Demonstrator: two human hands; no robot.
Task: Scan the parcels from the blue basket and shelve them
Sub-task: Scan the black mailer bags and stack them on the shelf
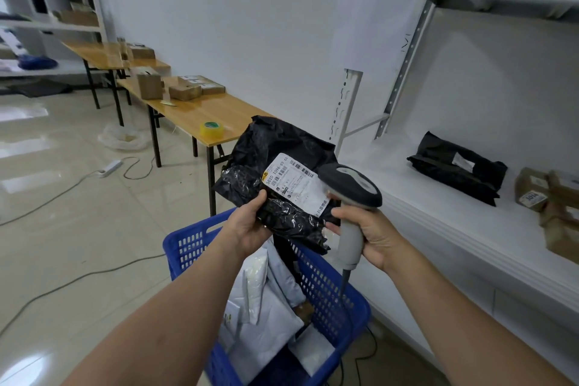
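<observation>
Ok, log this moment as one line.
step: scanning | left hand: holds black parcel above blue basket | right hand: grips scanner at label | shelf: holds other parcels

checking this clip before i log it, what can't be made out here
Head view, all:
Shipping label on the black parcel: print too small; barcode scanner covers its right end.
Blue basket: bottom hidden under white mailers; near corner cut off by the lower edge.
Cardboard boxes on the shelf: cut by the right edge.
</observation>
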